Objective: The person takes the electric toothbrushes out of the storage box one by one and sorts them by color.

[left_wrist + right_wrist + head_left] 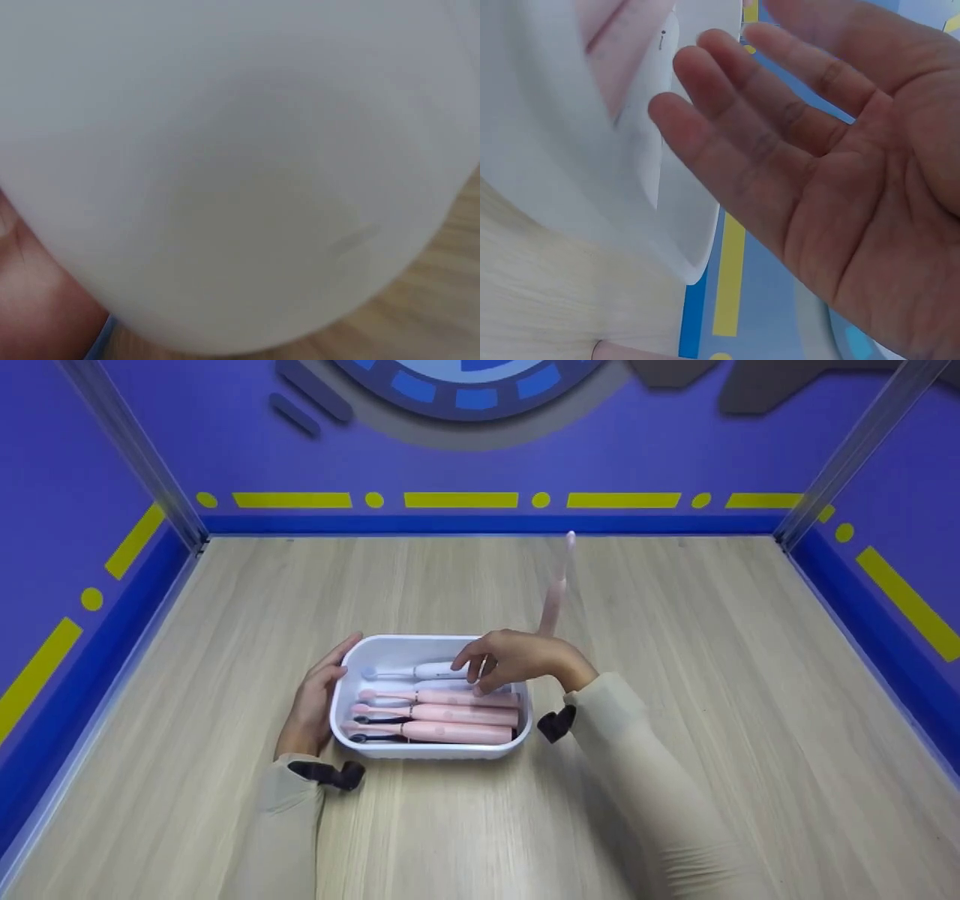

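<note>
My left hand [307, 706] holds the left end of a white plastic bin [431, 751], fingers around its far corner and thumb at the rim. The bin's wall [247, 187] fills most of the left wrist view. Inside lie three pink electric toothbrushes [461, 733], a white toothbrush [431, 670] and black brush heads [360, 738] partly hidden beneath. Over the bin's right far side hovers my right hand [517, 656], fingers loosely bent; the right wrist view shows its palm with nothing held. Just beyond that hand, another pink toothbrush [553, 604] stands upright, its base hidden in the head view.
A wood-grain table [420, 825] lies under everything. Blue-purple panels [472, 472] with yellow marks enclose its back and sides. In the right wrist view, a pink cylindrical end [634, 352] shows at the bottom edge.
</note>
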Tool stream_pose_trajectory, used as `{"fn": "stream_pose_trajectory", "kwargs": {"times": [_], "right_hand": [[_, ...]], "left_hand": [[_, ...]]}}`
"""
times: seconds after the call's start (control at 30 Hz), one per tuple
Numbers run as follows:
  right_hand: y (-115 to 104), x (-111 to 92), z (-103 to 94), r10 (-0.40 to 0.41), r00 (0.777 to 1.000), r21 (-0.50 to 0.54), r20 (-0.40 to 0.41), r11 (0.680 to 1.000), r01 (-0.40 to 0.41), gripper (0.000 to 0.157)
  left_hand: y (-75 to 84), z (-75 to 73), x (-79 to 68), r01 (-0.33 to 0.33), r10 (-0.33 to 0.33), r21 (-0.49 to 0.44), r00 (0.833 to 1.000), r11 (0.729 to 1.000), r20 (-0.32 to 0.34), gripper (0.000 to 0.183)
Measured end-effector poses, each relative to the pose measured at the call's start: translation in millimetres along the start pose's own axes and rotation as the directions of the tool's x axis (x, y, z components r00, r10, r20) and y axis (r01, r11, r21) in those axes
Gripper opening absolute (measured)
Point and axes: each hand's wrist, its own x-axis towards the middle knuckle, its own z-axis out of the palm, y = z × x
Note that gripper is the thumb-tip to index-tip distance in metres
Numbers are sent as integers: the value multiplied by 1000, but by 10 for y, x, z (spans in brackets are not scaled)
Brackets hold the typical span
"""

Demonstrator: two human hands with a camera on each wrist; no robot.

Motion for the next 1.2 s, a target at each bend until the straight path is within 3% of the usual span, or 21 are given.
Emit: {"fn": "stream_pose_trajectory", "kwargs": {"times": [0.17,0.63,0.87,1.2], "right_hand": [[-28,45,11,16,999,-28,33,999,-16,43],[-129,164,62,175,981,-102,89,981,-166,44],[-189,206,73,206,972,-151,113,970,-188,42],[-215,270,124,242,964,-207,114,954,-215,40]], "left_hand": [[9,-5,3,3,-3,5,1000,1000,4,57],[25,-18,1,15,-16,23,1000,1000,11,57],[11,-12,-4,13,-13,61,1000,998,-6,57],[19,-7,-8,14,-14,23,1000,1000,1,57]]}}
